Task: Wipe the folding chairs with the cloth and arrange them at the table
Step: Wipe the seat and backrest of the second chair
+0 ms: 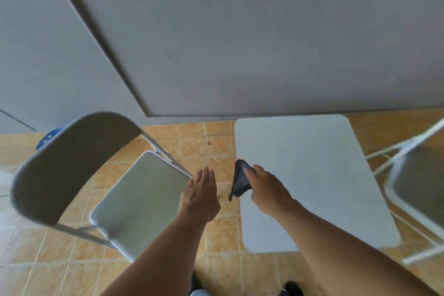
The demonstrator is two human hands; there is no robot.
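Observation:
A grey folding chair [134, 199] stands unfolded at the left, its curved backrest [67, 166] nearest the left edge. A small white table [312, 175] fills the middle right. My left hand [200, 197] hovers flat with fingers together, just off the chair seat's right edge, holding nothing. My right hand [266, 190] is over the table's left edge and grips a dark blue cloth [240, 180], which hangs down from my fingers. A second folding chair [418, 190] stands at the right of the table, partly cut off by the frame.
Orange floor tiles [216, 146] run between chair and table. A grey wall [240, 31] rises right behind them. A blue object [48, 139] peeks out behind the left chair's backrest. My dark shoes [292, 288] show at the bottom.

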